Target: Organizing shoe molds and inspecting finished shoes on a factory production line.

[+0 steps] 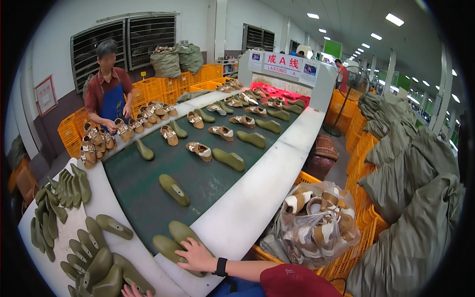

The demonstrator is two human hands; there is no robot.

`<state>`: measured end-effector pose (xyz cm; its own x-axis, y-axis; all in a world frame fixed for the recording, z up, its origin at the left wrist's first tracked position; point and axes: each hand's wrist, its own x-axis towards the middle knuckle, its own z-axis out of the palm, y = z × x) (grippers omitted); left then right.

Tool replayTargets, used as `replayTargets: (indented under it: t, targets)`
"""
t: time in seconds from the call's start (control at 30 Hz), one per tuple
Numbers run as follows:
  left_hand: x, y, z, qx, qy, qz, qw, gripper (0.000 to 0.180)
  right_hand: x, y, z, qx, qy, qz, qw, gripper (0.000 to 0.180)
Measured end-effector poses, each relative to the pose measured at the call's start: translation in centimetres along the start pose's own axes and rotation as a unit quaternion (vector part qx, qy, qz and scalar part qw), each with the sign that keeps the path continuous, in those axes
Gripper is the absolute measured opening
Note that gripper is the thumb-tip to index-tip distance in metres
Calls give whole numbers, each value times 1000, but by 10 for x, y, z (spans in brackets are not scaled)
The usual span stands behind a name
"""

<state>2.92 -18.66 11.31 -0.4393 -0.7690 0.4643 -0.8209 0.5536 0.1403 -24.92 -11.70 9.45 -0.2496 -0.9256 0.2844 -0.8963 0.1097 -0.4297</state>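
Note:
My right hand (197, 256) reaches over the near end of the green conveyor belt (143, 198). Its fingers are spread on a pair of olive-green shoe lasts (166, 245), with no closed grip visible. Only part of my left hand (134, 291) shows at the lower edge, fingers apart, beside a pile of shoe lasts (106, 270) on the white table (74, 218). Another single last (174, 190) lies farther up the belt. Beyond it, brown and white shoes (199, 151) lie among more lasts (228, 160).
Across the belt stands a person in a blue apron (114, 101), hand at a row of shoes (123, 129). A plastic bag of shoes (321, 222) sits on orange crates (363, 247) at right, near grey-green sacks (410, 222). A machine housing (324, 84) spans the belt's far end.

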Motion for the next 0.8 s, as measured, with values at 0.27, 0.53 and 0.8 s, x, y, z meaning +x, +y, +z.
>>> replayTargets:
  t: [0.27,0.53,0.8]
  targets:
    - [21,-7,26,-187,-93,-139,968,84,1,-1,-5,-18,-12,5,1000,43]
    - [31,15,47,-205,-10,-181,962,56,3,3,-7,2,64,-49,997,38]
    - [4,133,33,-315,-145,-96,933,81,0,2,-24,-15,31,-36,999,43]
